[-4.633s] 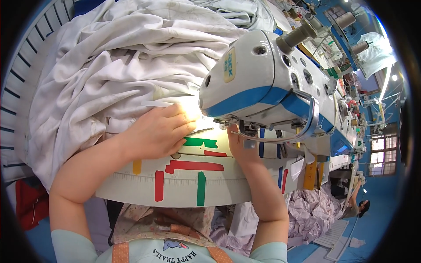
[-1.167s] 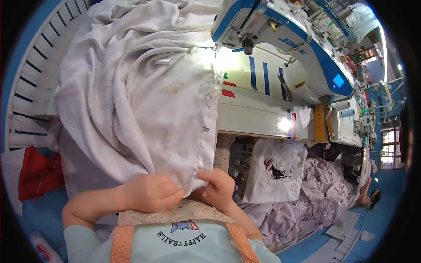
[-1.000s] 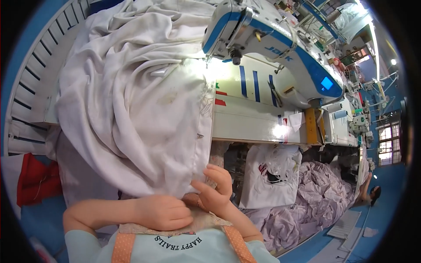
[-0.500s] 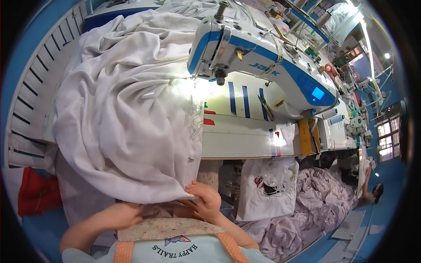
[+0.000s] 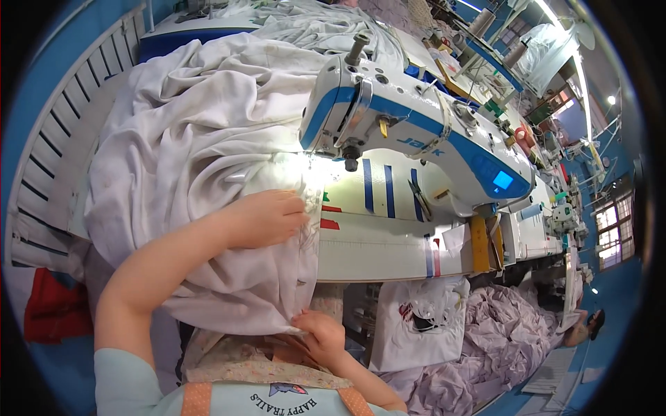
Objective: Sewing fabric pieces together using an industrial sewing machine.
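Observation:
A large white cloth (image 5: 187, 152) lies heaped over the left of the sewing table and hangs off its front edge. My left hand (image 5: 267, 218) rests flat on the cloth near its seam edge, just below and left of the needle area of the white and blue sewing machine (image 5: 409, 132). My right hand (image 5: 320, 331) is low, close to my body, with fingers pinched on the cloth's hanging lower edge. The table top (image 5: 388, 239) bears red, blue and green tape marks.
A white slatted rack (image 5: 48, 159) stands at the left. A red item (image 5: 55, 312) lies below it. A white bag (image 5: 423, 322) and a pile of lilac fabric (image 5: 499, 347) sit under the table at right. More machines and thread cones line the far right.
My left hand has risen from near my lap onto the cloth on the table by the needle. My right hand stays low on the cloth's edge. The view has tilted toward the machine.

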### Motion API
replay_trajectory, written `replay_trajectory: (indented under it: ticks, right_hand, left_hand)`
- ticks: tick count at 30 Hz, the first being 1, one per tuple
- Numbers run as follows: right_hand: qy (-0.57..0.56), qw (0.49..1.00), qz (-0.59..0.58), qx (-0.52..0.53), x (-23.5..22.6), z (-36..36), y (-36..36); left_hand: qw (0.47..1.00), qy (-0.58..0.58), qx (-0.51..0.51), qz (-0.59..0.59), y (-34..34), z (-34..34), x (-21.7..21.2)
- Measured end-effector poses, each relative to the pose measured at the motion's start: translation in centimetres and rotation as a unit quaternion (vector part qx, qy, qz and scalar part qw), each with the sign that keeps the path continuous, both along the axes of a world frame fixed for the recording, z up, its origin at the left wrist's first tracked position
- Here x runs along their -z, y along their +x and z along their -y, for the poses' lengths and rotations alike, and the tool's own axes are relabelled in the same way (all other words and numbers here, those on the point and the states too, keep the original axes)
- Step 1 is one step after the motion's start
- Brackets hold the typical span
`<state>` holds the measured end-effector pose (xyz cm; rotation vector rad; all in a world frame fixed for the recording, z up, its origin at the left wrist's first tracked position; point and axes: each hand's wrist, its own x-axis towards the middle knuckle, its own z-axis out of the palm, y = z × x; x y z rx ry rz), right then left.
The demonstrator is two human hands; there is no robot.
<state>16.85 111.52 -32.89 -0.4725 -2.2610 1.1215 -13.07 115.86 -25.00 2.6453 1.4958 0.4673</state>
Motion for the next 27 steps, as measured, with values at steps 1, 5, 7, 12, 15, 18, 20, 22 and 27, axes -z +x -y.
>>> replay_trajectory:
  ticks: [1,5,7,12,15,18,20,22,27]
  right_hand:
    - [0.005,1.0,-0.002,-0.004,-0.1,-0.2,0.2]
    - [-0.004,1.0,0.015,-0.007,-0.8,-1.6,1.3]
    - [0.005,1.0,0.024,-0.013,-1.1,-2.4,1.7]
    - [0.003,0.999,0.023,-0.039,-0.8,-3.4,1.4]
    - [0.012,0.999,0.015,-0.046,-0.3,-3.6,0.9]
    - [0.022,0.999,0.023,-0.042,-0.1,-3.9,0.5]
    - [0.024,0.998,0.033,-0.044,-0.1,-4.3,0.4]
    - [0.026,0.998,0.034,-0.05,-0.3,-4.8,0.1]
    - [0.047,0.997,0.003,-0.056,-1.5,-6.3,-0.8]
  left_hand:
    - [0.999,-0.03,-0.024,0.015,-0.5,0.4,0.3]
    - [0.996,0.016,-0.082,0.031,-0.6,1.4,1.3]
    - [0.994,0.027,-0.098,0.039,-0.2,1.2,1.6]
    - [0.991,0.004,-0.129,0.045,-0.2,0.7,1.8]
    - [0.989,0.002,-0.142,0.046,-0.3,0.7,1.7]
    - [0.987,0.004,-0.155,0.044,-0.3,0.7,1.4]
    - [0.987,-0.003,-0.157,0.048,-0.2,0.5,1.3]
    - [0.984,-0.004,-0.169,0.05,-0.4,0.1,1.3]
    - [0.984,0.012,-0.176,0.033,-1.6,-1.5,2.1]
